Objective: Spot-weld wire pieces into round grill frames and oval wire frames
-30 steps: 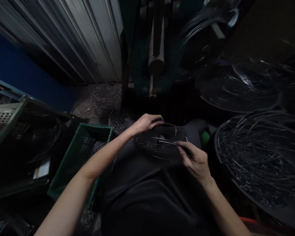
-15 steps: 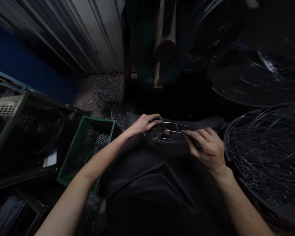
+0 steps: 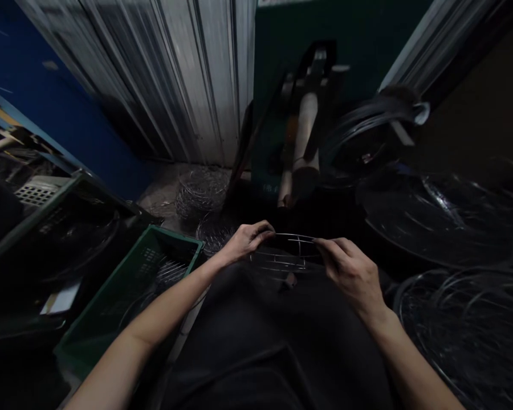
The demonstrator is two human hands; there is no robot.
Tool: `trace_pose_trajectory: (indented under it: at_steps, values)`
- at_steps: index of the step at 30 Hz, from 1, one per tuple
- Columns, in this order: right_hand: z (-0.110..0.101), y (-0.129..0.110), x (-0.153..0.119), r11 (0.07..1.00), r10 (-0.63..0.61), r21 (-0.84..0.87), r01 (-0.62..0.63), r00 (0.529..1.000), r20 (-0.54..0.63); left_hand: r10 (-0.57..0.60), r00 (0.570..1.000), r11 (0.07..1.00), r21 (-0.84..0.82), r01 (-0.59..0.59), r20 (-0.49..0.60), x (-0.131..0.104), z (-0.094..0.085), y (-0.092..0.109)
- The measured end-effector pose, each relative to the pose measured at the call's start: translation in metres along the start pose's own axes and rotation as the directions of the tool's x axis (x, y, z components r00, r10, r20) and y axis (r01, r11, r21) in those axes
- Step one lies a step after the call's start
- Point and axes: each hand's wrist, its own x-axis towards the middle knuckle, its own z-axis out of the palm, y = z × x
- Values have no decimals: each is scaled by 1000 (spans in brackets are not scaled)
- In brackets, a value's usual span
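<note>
A round wire frame of thin metal rods is held over a dark apron-like cloth on my lap. My left hand is closed on the frame's far left rim, with thumb and fingers pinched together. My right hand pinches the end of a thin wire at the frame's right side; whether that wire is loose or joined to the frame I cannot tell. Ahead of both hands stands a dark green machine with a thick cylindrical arm pointing toward me.
On the left sits a green plastic crate with wire pieces inside, beside a larger dark crate. Wire rings are piled on the floor. To the right stands a wide container of wire rings. Behind rises a corrugated metal wall.
The view has tilted up, showing more of the green machine and the wall. Both hands still grip the wires and sit closer to the machine's arm in the picture.
</note>
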Motion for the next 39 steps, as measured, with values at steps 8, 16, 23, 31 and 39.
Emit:
trace_pose_trajectory:
  at_steps: [8,16,23,31,39]
  values:
    - [15,-2,20,942,-97,-326,81,995,-32,2,999,999,-52,-4,-36,12,-6,-22]
    - [7,-13,-23,960,-30,-272,64,991,130,16,974,999,-38,-7,226,5,24,-39]
    - [7,-20,-23,947,17,-321,24,992,126,156,914,981,47,-186,375,12,44,-16]
    - [-1,-16,-28,943,-53,-317,96,989,141,124,938,992,-17,-125,323,15,24,-10]
    - [12,-8,-1,942,-70,-329,65,998,-4,111,976,992,-73,-99,187,26,3,0]
